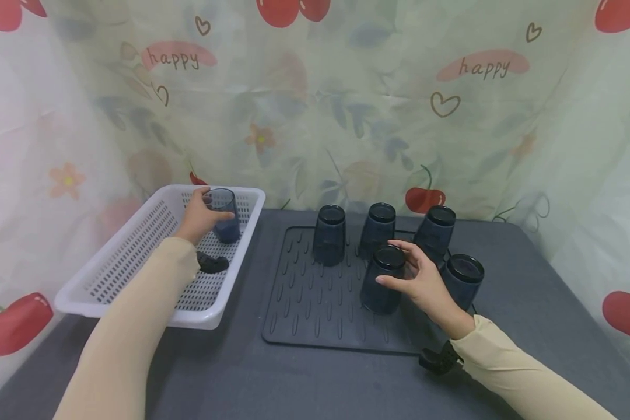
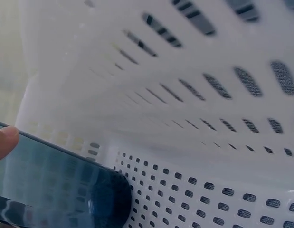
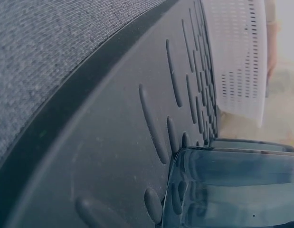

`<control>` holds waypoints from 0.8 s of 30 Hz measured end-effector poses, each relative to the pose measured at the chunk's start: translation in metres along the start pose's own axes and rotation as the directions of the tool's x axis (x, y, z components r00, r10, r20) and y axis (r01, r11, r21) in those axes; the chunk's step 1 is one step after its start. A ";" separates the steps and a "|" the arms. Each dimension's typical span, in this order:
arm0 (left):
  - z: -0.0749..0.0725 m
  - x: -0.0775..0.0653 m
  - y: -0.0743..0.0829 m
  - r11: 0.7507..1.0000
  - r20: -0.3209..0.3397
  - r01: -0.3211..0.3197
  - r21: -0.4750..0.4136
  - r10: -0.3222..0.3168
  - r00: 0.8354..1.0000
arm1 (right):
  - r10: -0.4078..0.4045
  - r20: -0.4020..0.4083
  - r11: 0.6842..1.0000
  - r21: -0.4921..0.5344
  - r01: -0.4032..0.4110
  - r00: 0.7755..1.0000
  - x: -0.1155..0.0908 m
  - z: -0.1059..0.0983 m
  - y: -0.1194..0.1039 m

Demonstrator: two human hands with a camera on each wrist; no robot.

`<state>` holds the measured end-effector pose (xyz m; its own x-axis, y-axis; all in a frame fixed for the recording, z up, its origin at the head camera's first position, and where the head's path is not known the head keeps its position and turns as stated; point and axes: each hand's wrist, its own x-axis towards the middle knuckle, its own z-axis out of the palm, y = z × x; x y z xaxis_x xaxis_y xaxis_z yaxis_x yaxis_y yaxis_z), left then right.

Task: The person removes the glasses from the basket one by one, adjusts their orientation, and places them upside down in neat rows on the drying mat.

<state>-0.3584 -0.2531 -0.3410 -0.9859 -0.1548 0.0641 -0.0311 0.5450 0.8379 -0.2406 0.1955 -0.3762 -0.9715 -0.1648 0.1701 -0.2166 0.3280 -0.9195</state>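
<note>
At the far end of the white basket, my left hand [image 1: 198,217] holds a blue-tinted glass [image 1: 228,224] with its rim up. In the left wrist view that glass [image 2: 66,185] reaches down to the perforated basket floor, with a fingertip on its upper part. My right hand [image 1: 425,286] grips another dark blue glass [image 1: 379,291], upside down at the front of the ribbed drying mat [image 1: 315,315]. Thumb and fingers lie on either side near its raised base. In the right wrist view this glass [image 3: 237,185] has its rim against the mat.
Behind and beside the right hand, several more glasses stand upside down: one at left [image 1: 329,236], one at back middle [image 1: 380,224], one at back right [image 1: 436,230], one at right [image 1: 463,280]. The basket [image 1: 241,274] sits left on the grey table [image 1: 294,379]. A patterned curtain [image 1: 320,116] hangs behind.
</note>
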 end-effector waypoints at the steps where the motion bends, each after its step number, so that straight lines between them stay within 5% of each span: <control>1: 0.000 -0.001 0.001 1.000 -0.001 -0.002 -0.001 0.002 1.000 | -0.001 0.000 1.000 -0.002 0.001 1.000 0.000 0.000 0.000; 24: -0.007 -0.013 0.015 0.995 0.009 0.096 -0.025 -0.096 0.995 | -0.018 0.020 1.000 -0.022 0.018 1.000 0.001 -0.002 -0.001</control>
<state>-0.3447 -0.2483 -0.3255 -0.9797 -0.1991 -0.0214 -0.1216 0.5065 0.8536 -0.2416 0.1969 -0.3741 -0.9654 -0.1893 0.1793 -0.2363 0.3450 -0.9084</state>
